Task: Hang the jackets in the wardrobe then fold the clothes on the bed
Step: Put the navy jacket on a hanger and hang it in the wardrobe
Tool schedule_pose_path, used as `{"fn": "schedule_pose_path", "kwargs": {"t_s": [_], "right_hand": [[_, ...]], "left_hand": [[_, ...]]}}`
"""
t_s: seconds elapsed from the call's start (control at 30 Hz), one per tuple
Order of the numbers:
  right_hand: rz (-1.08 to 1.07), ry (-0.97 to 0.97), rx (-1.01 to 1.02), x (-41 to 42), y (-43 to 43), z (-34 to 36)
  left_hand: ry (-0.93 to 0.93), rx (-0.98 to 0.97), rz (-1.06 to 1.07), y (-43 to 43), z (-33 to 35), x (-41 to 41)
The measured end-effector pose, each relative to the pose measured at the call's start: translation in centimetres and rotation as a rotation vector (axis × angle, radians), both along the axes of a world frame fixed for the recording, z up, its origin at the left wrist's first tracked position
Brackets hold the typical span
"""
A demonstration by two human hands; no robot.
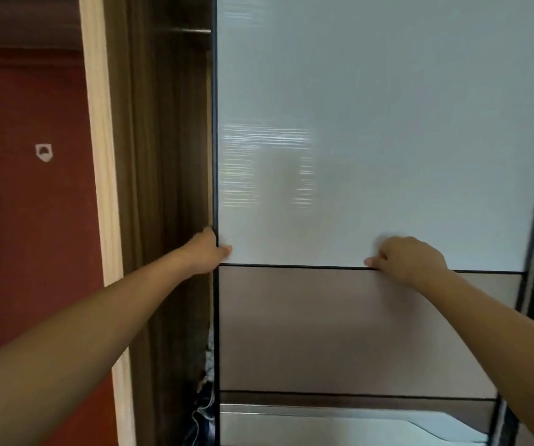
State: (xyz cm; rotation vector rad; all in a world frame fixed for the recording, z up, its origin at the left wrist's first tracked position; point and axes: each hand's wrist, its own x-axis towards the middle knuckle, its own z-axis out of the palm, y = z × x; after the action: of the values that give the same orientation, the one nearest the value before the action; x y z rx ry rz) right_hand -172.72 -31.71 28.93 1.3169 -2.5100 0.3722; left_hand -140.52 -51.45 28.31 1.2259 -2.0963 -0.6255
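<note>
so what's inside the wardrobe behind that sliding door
Only the narrow open gap beside the sliding door shows: a hanging rail at the top, dark wood walls, and some dark fabric with a pale cord low down. The door covers everything else.

Home bedroom — sliding wardrobe door (371, 123), red wall (27, 220), wooden frame (103, 156)

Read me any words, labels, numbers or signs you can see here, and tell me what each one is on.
No readable text anywhere.
On the red wall, a small white sticker: a dark shape only, too blurred to show any letters.
On the wardrobe door: only a pale reflection, no print.
</note>
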Motion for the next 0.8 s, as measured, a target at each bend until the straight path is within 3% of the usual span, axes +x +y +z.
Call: {"fn": "schedule_pose_path", "kwargs": {"t_s": [0.07,0.13,0.17,0.23,0.33,0.8], "right_hand": [[0.017,0.007,0.0,1.2,-1.1,0.2],[0.031,0.03,0.013,2.3,-2.1,0.3],[0.034,0.046,0.019,2.8,-2.5,0.3],[0.045,0.061,0.026,3.7,-3.3,0.3],[0.069,0.073,0.027,4.6,-4.4,0.5],[0.125,0.17,-0.001,8.9,-7.2,-0.2]], "left_hand": [[0.186,-0.367,0.13,0.5,-0.5,1.0],[0.354,-0.647,0.065,0.9,-0.8,1.7],[0.334,-0.651,-0.021,1.0,-1.0,2.0],[0.106,-0.522,-0.164,0.5,-1.5,2.5],[-0.197,-0.44,-0.206,-0.8,-2.0,3.2],[-0.288,-0.506,-0.033,-3.3,-2.4,6.7]]}}
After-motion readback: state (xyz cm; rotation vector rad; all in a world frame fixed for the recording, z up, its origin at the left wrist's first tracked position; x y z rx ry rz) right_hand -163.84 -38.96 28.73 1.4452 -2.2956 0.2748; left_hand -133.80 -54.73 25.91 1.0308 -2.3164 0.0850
